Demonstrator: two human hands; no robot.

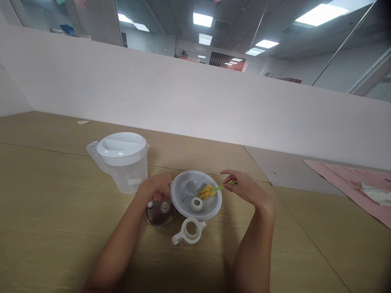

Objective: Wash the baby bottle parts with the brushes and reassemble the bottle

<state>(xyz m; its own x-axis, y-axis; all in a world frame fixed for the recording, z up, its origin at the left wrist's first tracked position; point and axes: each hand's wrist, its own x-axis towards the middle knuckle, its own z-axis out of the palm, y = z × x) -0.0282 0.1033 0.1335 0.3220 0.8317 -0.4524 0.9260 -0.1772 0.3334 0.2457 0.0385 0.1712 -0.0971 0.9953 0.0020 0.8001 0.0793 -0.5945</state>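
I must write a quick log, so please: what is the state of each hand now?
Left hand: fingers curled at the left edge of the white bowl; grip cannot be told.
Right hand: closed, pinching a green-handled yellow tool.

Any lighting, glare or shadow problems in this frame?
Head view throughout: ceiling lights burn out to white; highlights sit on the pitcher lid; the white bowl stays readable, without heavy glare; a soft shadow darkens the table beside the right forearm; the top-right corner falls dark.
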